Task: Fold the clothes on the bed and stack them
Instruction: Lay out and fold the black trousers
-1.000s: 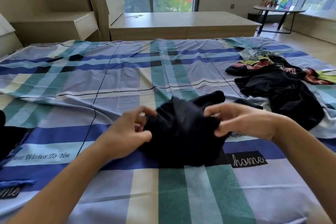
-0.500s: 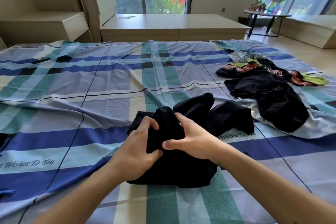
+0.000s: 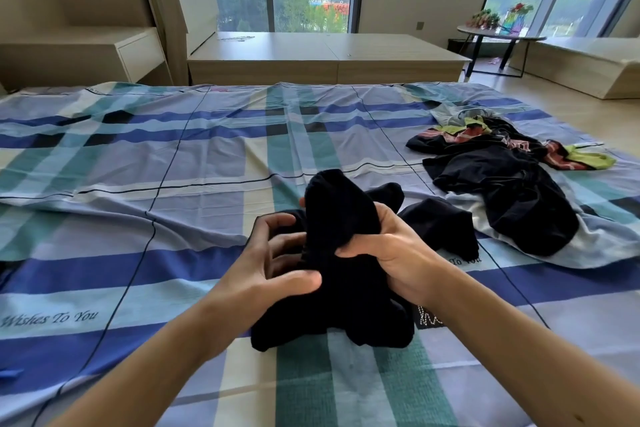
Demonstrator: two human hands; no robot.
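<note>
A crumpled black garment lies bunched in the middle of the bed, which has a blue, teal and cream plaid cover. My right hand grips a raised fold of it, fingers curled round the cloth. My left hand is at the garment's left side with curled fingers and the thumb pressing on the fabric. A pile of unfolded clothes, mostly black with red and yellow-green pieces, lies on the right of the bed.
A low wooden platform runs behind the bed under the window. A wooden nightstand stands at the back left. A small round table with flowers is at the back right. Something dark shows at the left edge.
Both hands came together on the black garment, then my right hand lifted a fold of it upward. The view shifted slightly.
</note>
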